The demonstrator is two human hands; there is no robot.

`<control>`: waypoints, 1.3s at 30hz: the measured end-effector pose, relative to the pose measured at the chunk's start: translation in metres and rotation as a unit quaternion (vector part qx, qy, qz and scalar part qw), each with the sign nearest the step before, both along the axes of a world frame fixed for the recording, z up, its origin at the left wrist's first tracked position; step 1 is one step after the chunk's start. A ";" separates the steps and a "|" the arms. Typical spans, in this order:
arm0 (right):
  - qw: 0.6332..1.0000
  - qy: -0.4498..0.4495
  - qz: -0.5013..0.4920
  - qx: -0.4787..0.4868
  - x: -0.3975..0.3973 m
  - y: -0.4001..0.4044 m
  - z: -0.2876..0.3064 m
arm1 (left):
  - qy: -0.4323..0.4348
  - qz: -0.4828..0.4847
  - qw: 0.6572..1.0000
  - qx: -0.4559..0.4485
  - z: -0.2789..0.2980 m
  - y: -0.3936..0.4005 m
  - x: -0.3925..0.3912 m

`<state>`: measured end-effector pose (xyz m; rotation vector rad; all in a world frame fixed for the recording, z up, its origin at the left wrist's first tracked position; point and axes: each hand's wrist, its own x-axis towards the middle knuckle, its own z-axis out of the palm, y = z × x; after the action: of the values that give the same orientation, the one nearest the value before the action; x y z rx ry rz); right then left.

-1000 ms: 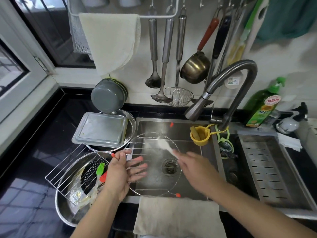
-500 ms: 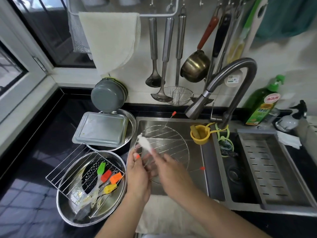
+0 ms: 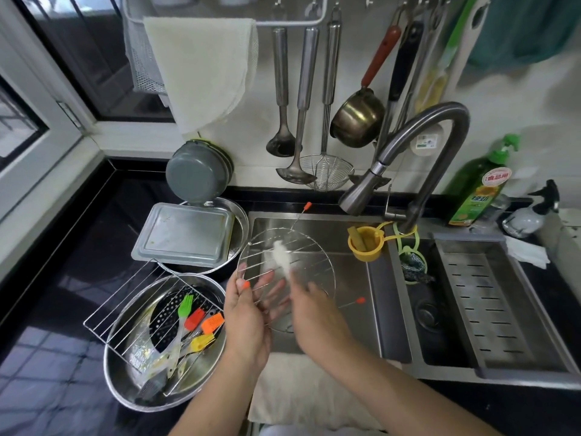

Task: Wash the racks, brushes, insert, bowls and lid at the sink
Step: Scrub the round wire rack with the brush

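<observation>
Over sink [image 3: 314, 221] | round rack [image 3: 311, 259] | pinched by left-hand fingers [image 3: 243, 286]

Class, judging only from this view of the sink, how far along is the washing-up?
Nothing looks plainly done. In hand: the left hand holds the round rack over the sink while the right hand works a white cloth or sponge across its wires. Left: the square rack and silicone brushes lie in the steel bowl, which looks greasy.
</observation>
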<state>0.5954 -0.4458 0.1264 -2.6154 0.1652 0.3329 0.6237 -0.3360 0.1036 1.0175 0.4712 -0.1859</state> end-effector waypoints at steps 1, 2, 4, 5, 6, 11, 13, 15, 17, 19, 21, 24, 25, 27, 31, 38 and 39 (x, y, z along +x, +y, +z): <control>0.998 -0.012 0.053 0.038 -0.007 0.010 0.005 | 0.005 -0.005 1.000 -0.003 -0.001 -0.002 -0.001; 0.994 -0.020 0.091 0.058 -0.013 0.016 0.008 | 0.010 -0.009 1.000 -0.006 -0.001 -0.003 -0.002; 0.996 -0.018 0.069 0.045 -0.010 0.006 0.004 | 0.010 -0.012 1.000 -0.011 0.000 -0.004 -0.003; 1.000 -0.012 0.016 0.022 -0.004 -0.004 -0.001 | 0.002 -0.011 1.000 -0.011 0.000 -0.002 -0.003; 0.999 -0.003 -0.038 -0.002 -0.001 -0.013 -0.005 | -0.010 -0.008 1.000 -0.009 0.000 0.000 -0.002; 0.999 -0.011 0.025 0.045 -0.011 0.005 0.010 | -0.005 -0.017 1.000 -0.008 0.002 -0.005 -0.003; 0.995 -0.032 0.081 0.056 -0.017 0.013 0.013 | 0.001 -0.027 1.000 -0.009 0.001 -0.009 -0.005; 0.997 -0.039 0.051 0.035 -0.014 0.003 0.007 | -0.003 -0.025 1.000 -0.012 0.000 -0.007 -0.005; 0.999 -0.008 -0.052 0.012 -0.007 -0.016 -0.003 | -0.017 -0.015 1.000 -0.012 0.000 -0.002 -0.006; 0.991 0.024 -0.132 0.006 0.001 -0.027 -0.005 | -0.028 -0.013 1.000 -0.004 0.000 -0.001 -0.007; 0.991 0.021 -0.128 0.014 0.002 -0.016 0.001 | -0.025 -0.019 1.000 0.002 0.000 -0.002 -0.008; 0.999 0.004 0.000 0.041 -0.018 0.015 0.012 | -0.014 -0.024 1.000 -0.004 -0.005 -0.001 -0.007; 0.999 0.000 0.011 0.044 -0.021 0.015 0.012 | -0.012 -0.026 1.000 -0.006 -0.005 0.000 -0.006; 0.998 0.011 -0.061 0.023 -0.006 -0.006 0.003 | -0.017 -0.024 1.000 -0.004 -0.003 0.001 -0.006; 0.995 0.001 -0.096 0.016 -0.001 -0.018 0.003 | -0.035 -0.021 0.999 0.004 0.000 0.004 -0.005; 0.996 -0.049 0.057 0.046 -0.025 0.012 0.010 | -0.006 -0.042 0.999 -0.023 0.001 -0.002 -0.006; 0.998 -0.037 0.030 0.033 -0.024 0.005 0.005 | -0.010 -0.039 0.999 -0.024 0.001 -0.001 -0.005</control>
<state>0.5714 -0.4413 0.1318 -2.5662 0.0505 0.2561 0.6189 -0.3366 0.1047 0.9896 0.4077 -0.2548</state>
